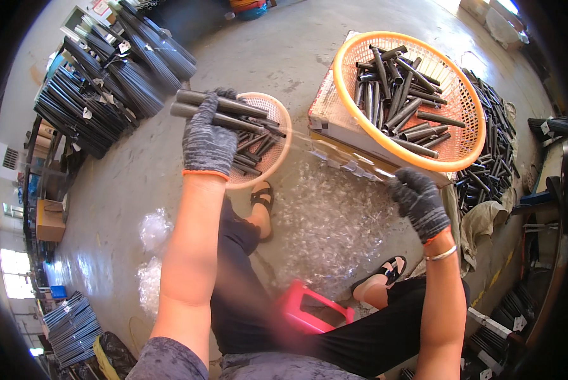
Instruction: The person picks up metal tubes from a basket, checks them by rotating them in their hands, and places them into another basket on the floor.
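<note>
My left hand [209, 147], in a grey knit glove with an orange cuff, is closed around dark tubes [192, 109], at least two of them side by side. They lie roughly level above a small pale-orange basket [286, 126] that has more short dark tubes in it. My right hand [418, 204], gloved the same way, pinches the end of a clear plastic strip [353, 166]. The strip stretches up and left toward the tubes and is partly blurred; whether it touches them I cannot tell. Right of it, a large orange basket [339, 79] holds many dark tubes [398, 95].
The large basket rests on a box [338, 134]. Clear plastic scraps [331, 221] cover the floor between my feet, near a pink-red stool [299, 310]. Bundled long dark rods [75, 104] stand at far left. A heap of dark tubes [496, 136] lies on the right.
</note>
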The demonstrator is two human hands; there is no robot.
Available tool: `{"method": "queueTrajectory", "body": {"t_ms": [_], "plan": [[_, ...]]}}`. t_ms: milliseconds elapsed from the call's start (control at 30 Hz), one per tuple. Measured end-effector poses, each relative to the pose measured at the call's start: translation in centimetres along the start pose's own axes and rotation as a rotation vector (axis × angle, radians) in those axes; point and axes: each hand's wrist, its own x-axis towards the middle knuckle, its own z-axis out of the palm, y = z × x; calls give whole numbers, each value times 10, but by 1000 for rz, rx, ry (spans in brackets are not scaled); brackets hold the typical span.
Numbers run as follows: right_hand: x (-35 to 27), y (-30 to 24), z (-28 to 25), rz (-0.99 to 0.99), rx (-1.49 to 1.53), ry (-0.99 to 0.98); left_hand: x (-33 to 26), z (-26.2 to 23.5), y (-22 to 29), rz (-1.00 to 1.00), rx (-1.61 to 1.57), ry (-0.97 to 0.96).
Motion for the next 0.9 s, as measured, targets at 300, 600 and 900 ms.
{"method": "queueTrajectory", "body": {"t_ms": [300,600,900], "plan": [[-28,-30,-8,-470,99,276,-15,-6,11,28,146,-112],[-20,-65,62,-281,533,-125,-69,39,-37,-222,280,-551],[-10,-31,78,342,596,-552,-64,55,-44,-283,35,-487]]}}
